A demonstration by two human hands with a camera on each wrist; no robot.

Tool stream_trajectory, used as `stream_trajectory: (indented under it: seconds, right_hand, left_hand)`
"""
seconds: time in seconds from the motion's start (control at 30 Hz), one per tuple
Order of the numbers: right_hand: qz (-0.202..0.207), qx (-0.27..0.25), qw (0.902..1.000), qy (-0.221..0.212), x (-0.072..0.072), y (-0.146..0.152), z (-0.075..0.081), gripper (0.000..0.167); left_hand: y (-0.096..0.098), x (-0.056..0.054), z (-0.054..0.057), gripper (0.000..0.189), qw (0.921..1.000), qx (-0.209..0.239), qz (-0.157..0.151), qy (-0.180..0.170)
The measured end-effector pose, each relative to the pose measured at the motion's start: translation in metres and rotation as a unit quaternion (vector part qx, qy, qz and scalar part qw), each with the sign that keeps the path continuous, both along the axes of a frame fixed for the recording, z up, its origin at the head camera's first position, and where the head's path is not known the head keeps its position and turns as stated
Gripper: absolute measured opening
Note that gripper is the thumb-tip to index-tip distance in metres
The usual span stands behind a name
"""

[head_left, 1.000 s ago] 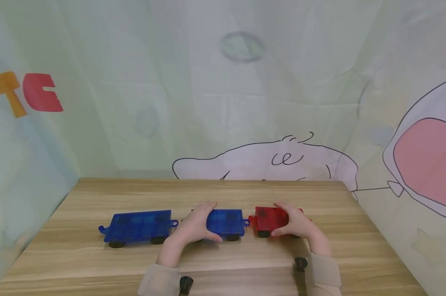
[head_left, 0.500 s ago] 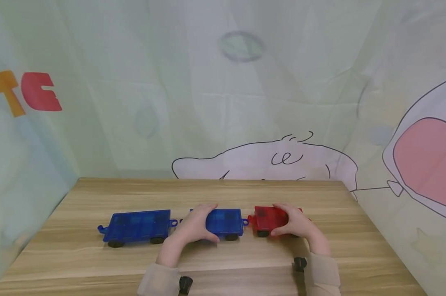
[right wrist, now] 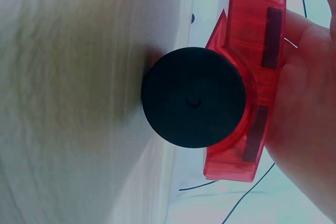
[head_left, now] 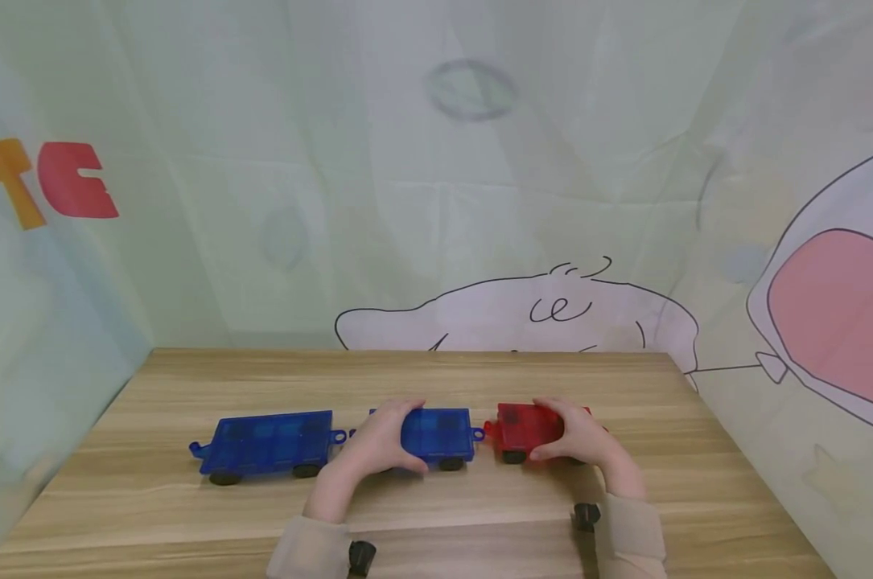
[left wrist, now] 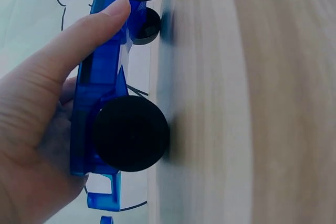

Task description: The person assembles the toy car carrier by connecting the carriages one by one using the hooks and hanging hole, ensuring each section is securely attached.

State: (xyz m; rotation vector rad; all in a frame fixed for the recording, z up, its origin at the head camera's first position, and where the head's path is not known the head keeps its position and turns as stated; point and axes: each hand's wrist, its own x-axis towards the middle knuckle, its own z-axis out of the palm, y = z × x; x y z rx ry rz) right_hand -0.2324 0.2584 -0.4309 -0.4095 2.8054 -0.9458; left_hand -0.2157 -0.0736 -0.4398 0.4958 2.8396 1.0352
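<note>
Three see-through toy train cars with black wheels stand in a row on the wooden table. My left hand [head_left: 381, 438] grips the middle blue car [head_left: 439, 434] across its top, thumb on the near side; in the left wrist view its wheel [left wrist: 131, 134] touches or nearly touches the tabletop. My right hand [head_left: 581, 438] holds the red car [head_left: 519, 426] from above in the same way. The red car's hook meets the middle car's ring; whether they are latched is too small to tell. At left stands a longer blue car [head_left: 273, 442], held by neither hand, its ring close to the middle car's hook.
The wooden table [head_left: 479, 523] ends at a far edge against a hanging cloth [head_left: 262, 201] printed with cartoon drawings and letters. More cloth hangs on the left and right sides. A dark wrist camera [head_left: 361, 556] sits at the left sleeve.
The cars and both hands appear a few pixels further left, as does the background. Both hands keep the same holds, and the cars stay in the same row.
</note>
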Motion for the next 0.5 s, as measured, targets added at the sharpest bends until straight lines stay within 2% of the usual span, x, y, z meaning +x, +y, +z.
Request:
stream_trajectory:
  seconds: [0.5]
  right_hand:
    - [-0.001,-0.007,1.0000,-0.003,0.0009,0.0004,0.0013,0.088]
  left_hand:
    - [-0.0026,0.0005,-0.0006,0.093,0.9999,0.010,0.008,0.000]
